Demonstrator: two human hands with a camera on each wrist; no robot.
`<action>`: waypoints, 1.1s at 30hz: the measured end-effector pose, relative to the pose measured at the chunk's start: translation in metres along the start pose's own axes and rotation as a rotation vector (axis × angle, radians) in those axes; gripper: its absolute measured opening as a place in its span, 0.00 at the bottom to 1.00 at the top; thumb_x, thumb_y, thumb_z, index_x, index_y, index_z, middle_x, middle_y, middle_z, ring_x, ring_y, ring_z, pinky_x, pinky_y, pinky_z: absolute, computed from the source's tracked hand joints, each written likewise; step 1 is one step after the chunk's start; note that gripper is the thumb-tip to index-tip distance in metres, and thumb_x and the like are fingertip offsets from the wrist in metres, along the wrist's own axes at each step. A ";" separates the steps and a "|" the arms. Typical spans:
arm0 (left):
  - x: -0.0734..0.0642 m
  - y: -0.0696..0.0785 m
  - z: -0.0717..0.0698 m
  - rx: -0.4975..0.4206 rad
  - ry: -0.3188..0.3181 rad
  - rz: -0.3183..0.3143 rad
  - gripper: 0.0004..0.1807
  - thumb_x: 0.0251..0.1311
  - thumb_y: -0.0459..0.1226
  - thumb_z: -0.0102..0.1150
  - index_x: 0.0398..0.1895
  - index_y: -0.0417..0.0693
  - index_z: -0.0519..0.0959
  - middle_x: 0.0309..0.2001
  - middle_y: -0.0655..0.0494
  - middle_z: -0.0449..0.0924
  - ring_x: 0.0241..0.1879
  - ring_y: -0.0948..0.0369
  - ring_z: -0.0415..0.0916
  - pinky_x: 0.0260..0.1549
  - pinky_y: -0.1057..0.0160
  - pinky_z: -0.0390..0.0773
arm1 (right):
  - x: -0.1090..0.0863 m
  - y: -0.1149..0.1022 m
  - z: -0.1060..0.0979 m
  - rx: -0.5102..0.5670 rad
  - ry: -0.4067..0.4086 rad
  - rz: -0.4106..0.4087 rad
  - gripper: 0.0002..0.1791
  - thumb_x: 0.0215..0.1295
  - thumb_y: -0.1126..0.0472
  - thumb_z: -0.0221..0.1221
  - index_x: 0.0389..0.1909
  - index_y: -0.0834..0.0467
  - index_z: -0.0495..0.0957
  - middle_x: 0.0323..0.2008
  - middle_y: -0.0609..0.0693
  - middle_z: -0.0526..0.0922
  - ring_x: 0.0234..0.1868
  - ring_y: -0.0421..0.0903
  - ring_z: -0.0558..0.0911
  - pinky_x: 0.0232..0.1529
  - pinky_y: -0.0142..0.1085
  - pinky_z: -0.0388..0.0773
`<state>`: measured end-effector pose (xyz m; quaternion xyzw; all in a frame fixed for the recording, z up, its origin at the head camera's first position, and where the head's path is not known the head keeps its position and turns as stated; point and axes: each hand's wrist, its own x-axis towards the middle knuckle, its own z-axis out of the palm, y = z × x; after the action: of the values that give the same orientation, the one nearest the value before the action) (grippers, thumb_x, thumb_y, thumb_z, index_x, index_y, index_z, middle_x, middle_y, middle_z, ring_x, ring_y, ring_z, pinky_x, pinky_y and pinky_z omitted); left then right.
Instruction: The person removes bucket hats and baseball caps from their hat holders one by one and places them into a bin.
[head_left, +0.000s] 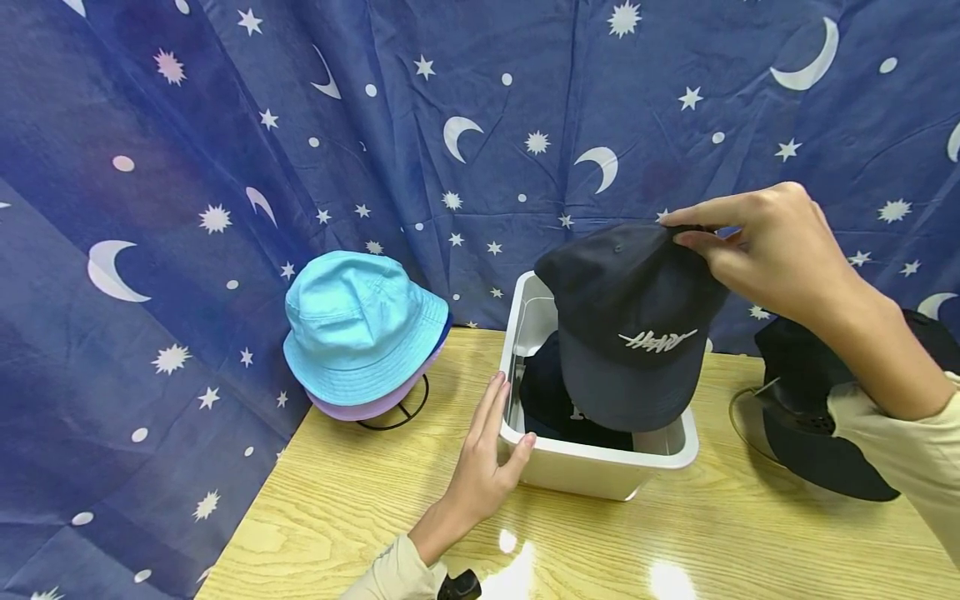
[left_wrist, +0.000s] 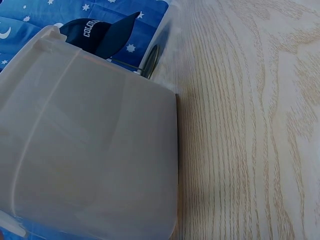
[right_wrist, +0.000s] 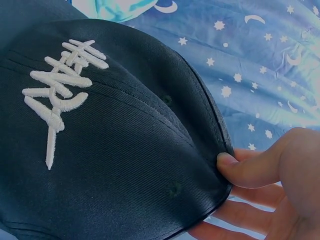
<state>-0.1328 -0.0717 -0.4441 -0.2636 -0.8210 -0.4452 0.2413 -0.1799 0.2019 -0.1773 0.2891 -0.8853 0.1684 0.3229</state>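
My right hand (head_left: 772, 242) pinches the crown of a dark baseball cap (head_left: 637, 308) with white stitched lettering. The cap hangs brim down over a white plastic bin (head_left: 600, 479). In the right wrist view, the thumb presses the fabric of the same cap (right_wrist: 120, 130) near the crown's top. Another dark cap (head_left: 543, 392) lies inside the bin, partly hidden behind the hanging one. My left hand (head_left: 483, 467) rests with extended fingers against the bin's left front rim. The left wrist view shows the bin's side (left_wrist: 100, 140) but not the hand.
To the left, a light blue bucket hat (head_left: 352, 317) sits over a purple hat (head_left: 375, 407) on a black wire stand (head_left: 420, 400). Black caps (head_left: 810, 433) sit at the right by a thin metal hoop. A starry blue curtain (head_left: 450, 83) hangs behind the wooden table (head_left: 337, 517).
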 end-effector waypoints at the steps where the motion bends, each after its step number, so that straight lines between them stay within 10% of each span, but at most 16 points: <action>1: 0.000 0.000 0.000 -0.001 0.000 0.000 0.36 0.65 0.44 0.51 0.72 0.38 0.53 0.73 0.45 0.48 0.71 0.51 0.48 0.66 0.56 0.55 | 0.000 0.000 0.001 0.002 -0.005 0.000 0.13 0.55 0.71 0.63 0.39 0.55 0.87 0.29 0.56 0.86 0.15 0.25 0.69 0.14 0.27 0.56; 33: 0.000 -0.003 0.001 0.009 0.019 0.025 0.36 0.65 0.44 0.51 0.70 0.34 0.54 0.72 0.43 0.50 0.71 0.49 0.48 0.67 0.56 0.54 | -0.008 -0.011 0.046 0.064 -0.102 0.045 0.14 0.56 0.72 0.60 0.40 0.56 0.86 0.30 0.53 0.86 0.11 0.38 0.63 0.14 0.33 0.55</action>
<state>-0.1355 -0.0723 -0.4465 -0.2687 -0.8173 -0.4411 0.2556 -0.1897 0.1742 -0.2155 0.2877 -0.9010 0.1888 0.2641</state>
